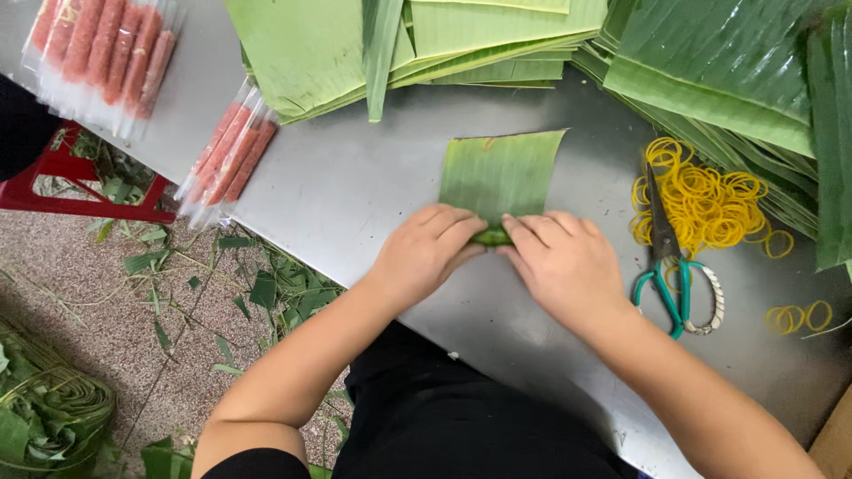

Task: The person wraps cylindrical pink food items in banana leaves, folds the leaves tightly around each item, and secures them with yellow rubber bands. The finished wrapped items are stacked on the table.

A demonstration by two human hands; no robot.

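I see both hands pressed on the near edge of the banana leaf piece, centre frame on the steel desk | left hand and right hand pinch the rolled fold | I'd keep the roll tight, thumbs even.

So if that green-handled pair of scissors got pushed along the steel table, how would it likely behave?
The scissors lie flat, so they would probably slide, not roll or tip. They look rigid and fairly heavy for their size. Their blades rest on the yellow rubber bands, which would likely drag or scatter with them across the metal table.
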